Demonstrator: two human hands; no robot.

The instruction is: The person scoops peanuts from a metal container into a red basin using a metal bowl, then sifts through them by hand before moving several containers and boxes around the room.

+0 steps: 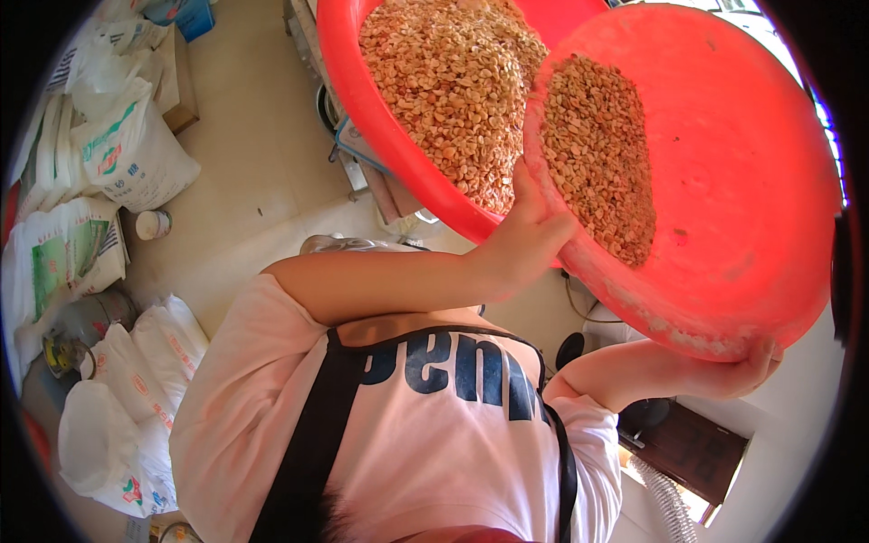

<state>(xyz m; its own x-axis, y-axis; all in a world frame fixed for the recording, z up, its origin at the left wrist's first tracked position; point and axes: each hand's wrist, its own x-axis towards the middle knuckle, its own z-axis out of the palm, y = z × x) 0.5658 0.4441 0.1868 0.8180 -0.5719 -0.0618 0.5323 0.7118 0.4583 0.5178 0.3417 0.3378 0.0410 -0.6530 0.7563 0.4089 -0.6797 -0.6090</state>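
Between my two hands is a round red plastic basin [724,154], tilted so its contents lie banked against the left side. Those contents are small flat brownish-tan pieces [597,154], whose exact kind I cannot make out. My left hand [529,231] grips the left rim, fingers mostly under it. Lower right, my right hand [747,371] is closed on the near rim from below. Behind and to the left, a larger red tub [353,90] holds a big heap of the same pieces [444,90]. The held basin overlaps the tub's right side.
Several white printed sacks [136,154] stand along the left, with more white sacks [136,407] at lower left. A small white can [154,224] sits on the tan floor [244,136]. A blue bin [186,16] is at far left. A silver flexible duct [665,498] shows lower right.
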